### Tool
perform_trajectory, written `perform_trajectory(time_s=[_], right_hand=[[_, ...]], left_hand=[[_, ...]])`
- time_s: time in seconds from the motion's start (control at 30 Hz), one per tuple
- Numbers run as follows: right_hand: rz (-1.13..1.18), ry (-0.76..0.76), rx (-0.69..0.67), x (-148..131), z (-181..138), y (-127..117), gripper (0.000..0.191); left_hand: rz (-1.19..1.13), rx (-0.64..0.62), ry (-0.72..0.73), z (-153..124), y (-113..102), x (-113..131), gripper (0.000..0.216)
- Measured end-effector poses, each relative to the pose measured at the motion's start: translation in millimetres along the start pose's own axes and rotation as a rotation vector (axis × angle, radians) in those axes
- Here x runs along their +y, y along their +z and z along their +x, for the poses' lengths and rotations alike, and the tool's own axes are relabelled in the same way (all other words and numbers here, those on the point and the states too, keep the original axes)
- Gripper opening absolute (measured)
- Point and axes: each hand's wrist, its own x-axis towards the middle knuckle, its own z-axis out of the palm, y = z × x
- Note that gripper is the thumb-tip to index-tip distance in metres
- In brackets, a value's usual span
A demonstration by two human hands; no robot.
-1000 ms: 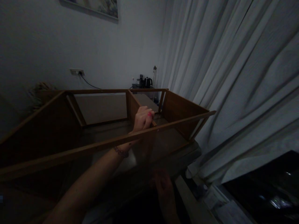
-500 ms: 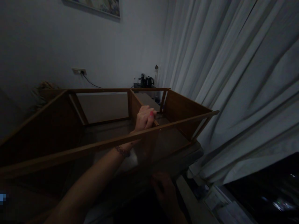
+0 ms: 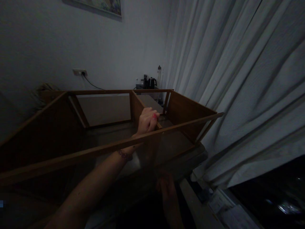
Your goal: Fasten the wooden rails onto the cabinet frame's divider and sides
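Observation:
My left hand reaches through under the front rail of a brown wooden furniture frame. Its fingers are wrapped over the top edge of the middle divider, and a red-painted nail shows on the thumb. A bracelet circles that wrist. Low in the view, in deep shadow, my right hand is in front of the frame's lower edge. Its fingers are dim and smeared, so whether they hold anything is not visible.
The frame's right end panel stands near a long pale curtain. Behind the frame, a black kettle stands on a dark surface. A cord runs from the wall socket. Papers lie low at the right.
My right hand has shifted slightly and its fingers have changed pose in the shadow. My left hand keeps its grip on the divider, and the frame stays where it was.

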Motion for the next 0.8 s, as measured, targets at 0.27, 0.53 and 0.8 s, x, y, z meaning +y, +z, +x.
perform_trajectory(time_s=[0.27,0.53,0.8], right_hand=[[-0.398,-0.395,-0.121,3.0,-0.6,-12.1,0.026],[-0.136,-0.060,-0.116,-10.8,-0.8,-1.4,0.040],[0.374,0.349,-0.011,-10.2,-1.1,8.5,0.062]], left_hand=[[-0.008,-0.002,-0.014,1.5,-2.9,6.0,0.047],[-0.014,0.014,0.021,0.1,0.0,1.8,0.048],[0.016,0.010,0.003,-0.4,-0.2,1.9,0.047]])
